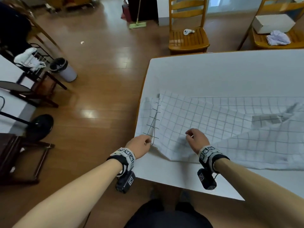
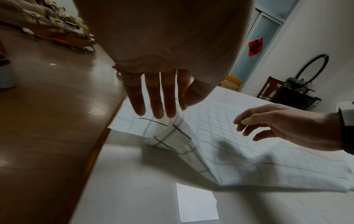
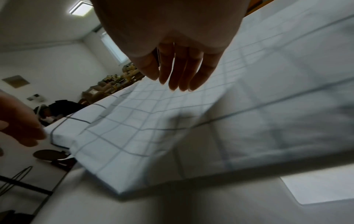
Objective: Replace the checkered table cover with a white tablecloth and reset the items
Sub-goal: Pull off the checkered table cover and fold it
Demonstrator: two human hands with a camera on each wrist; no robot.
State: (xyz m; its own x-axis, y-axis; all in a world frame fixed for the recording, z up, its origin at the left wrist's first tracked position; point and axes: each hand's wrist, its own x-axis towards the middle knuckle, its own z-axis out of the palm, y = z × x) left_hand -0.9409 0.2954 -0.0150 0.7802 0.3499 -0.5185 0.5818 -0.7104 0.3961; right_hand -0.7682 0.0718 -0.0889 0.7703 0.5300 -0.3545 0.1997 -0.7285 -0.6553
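Observation:
A white cover with a thin dark grid, the checkered cloth [image 1: 205, 122], lies rumpled and partly folded across the near half of the white table top [image 1: 213, 74]. My left hand [image 1: 147, 141] is at the cloth's raised left fold near the table's left edge. In the left wrist view its fingers [image 2: 159, 104] are straight, with tips just over the fold [image 2: 172, 128], and grip nothing. My right hand [image 1: 191, 135] hovers over the cloth a little to the right, with its fingers [image 3: 178, 75] relaxed and empty above the grid [image 3: 153, 121].
Beyond the table's far edge, one wooden chair [image 1: 187, 41] carries a white controller [image 1: 188, 32]. Another carries a white box [image 1: 273, 23] and a crumpled cloth [image 1: 278, 37]. A bin [image 1: 64, 69], a fan base [image 1: 40, 126] and dark chairs [image 1: 21, 158] stand on the wooden floor at left.

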